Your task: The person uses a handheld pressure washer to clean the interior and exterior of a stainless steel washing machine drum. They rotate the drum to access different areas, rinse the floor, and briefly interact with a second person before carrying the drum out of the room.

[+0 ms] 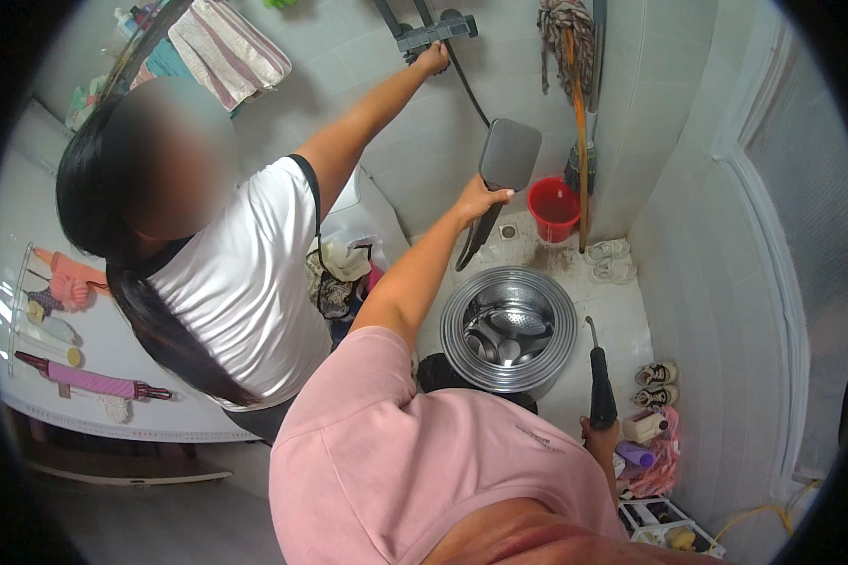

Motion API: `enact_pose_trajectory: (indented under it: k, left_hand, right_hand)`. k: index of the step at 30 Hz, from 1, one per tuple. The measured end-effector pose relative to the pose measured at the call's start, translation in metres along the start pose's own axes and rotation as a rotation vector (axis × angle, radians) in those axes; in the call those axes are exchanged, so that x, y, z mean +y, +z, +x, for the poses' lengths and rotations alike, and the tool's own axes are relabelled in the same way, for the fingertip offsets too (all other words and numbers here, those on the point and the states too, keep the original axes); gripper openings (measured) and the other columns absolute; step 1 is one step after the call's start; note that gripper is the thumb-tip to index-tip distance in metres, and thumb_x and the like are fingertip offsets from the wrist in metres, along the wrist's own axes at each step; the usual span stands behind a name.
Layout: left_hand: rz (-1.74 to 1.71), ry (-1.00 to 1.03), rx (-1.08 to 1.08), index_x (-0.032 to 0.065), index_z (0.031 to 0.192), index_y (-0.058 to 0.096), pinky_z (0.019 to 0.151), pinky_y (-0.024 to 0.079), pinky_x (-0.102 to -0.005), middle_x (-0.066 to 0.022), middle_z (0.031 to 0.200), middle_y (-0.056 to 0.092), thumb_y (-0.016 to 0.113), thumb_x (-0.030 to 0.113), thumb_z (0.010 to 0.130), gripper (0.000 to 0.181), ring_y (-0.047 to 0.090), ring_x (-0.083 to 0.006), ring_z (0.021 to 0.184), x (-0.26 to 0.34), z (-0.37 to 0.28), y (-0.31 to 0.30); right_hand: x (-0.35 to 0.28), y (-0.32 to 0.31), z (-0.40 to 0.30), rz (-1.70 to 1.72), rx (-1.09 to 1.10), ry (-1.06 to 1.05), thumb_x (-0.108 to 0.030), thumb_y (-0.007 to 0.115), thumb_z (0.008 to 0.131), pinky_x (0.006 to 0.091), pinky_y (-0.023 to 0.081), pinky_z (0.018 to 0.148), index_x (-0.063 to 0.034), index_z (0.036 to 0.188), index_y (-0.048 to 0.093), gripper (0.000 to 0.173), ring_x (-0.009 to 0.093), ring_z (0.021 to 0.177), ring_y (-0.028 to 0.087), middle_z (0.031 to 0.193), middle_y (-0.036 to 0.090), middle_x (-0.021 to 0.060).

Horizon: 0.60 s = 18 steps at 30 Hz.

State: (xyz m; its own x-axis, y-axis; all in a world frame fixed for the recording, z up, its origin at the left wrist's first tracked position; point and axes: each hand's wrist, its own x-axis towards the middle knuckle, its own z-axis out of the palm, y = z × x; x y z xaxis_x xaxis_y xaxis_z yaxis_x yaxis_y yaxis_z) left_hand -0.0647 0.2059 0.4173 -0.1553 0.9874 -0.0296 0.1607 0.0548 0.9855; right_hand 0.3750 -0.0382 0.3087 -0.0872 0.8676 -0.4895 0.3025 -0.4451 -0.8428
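Observation:
My left hand (479, 199) holds the black handle of a grey rectangular hand shower head (510, 154), raised beyond the drum. Below that hand a black hose end curves downward. My right hand (601, 434) grips the black handle of a tool with a thin bent metal tip (601, 381), at the drum's right side and apart from it. A stainless-steel washing machine drum (456, 332) stands on the tiled floor in front of me, mouth up. Its perforated inner wall and the paddled base show inside.
A person in a white shirt (247, 282) stands at my left, one hand on the dark wall-mounted shower mixer (434, 32). A red bucket (554, 212), a mop (572, 56), white shoes (610, 261) and a floor drain (508, 232) lie beyond. Sneakers (656, 385) and bottles (636, 454) line the right wall.

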Motion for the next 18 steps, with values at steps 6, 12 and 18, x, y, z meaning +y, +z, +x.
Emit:
enact_pose_trajectory:
  k: [6, 12, 18]
  left_hand:
    - [-0.020, 0.079, 0.061, -0.0027, 0.110, 0.047, 0.078, 0.044, -0.0338, -0.0105, 0.093, 0.058, 0.071, 0.019, 0.067, 0.054, 0.055, -0.0188, 0.080, 0.005, -0.011, 0.010]
    - [0.038, 0.037, 0.058, 0.0007, 0.102, 0.050, 0.067, 0.045, -0.0301, -0.0076, 0.085, 0.058, 0.070, 0.019, 0.071, 0.042, 0.056, -0.0159, 0.072, -0.006, 0.005, -0.006]
    - [0.028, 0.107, 0.030, 0.0022, 0.095, 0.052, 0.065, 0.044, -0.0295, -0.0055, 0.077, 0.058, 0.070, 0.018, 0.071, 0.034, 0.056, -0.0147, 0.068, 0.019, 0.006, -0.010]
  right_hand:
    - [-0.011, 0.010, 0.005, -0.293, 0.171, -0.007, -0.013, 0.070, 0.064, 0.0394, 0.044, 0.063, 0.0047, 0.089, 0.050, 0.037, 0.025, 0.072, 0.056, 0.081, 0.057, 0.0133]
    - [-0.031, 0.023, 0.027, -0.129, 0.118, -0.037, -0.011, 0.071, 0.064, 0.0366, 0.043, 0.058, 0.0029, 0.086, 0.048, 0.034, 0.022, 0.065, 0.054, 0.075, 0.055, 0.0109]
    - [-0.028, 0.018, 0.032, -0.076, 0.116, -0.047, -0.008, 0.071, 0.064, 0.0338, 0.042, 0.053, 0.0011, 0.083, 0.047, 0.032, 0.019, 0.059, 0.052, 0.068, 0.054, 0.0085]
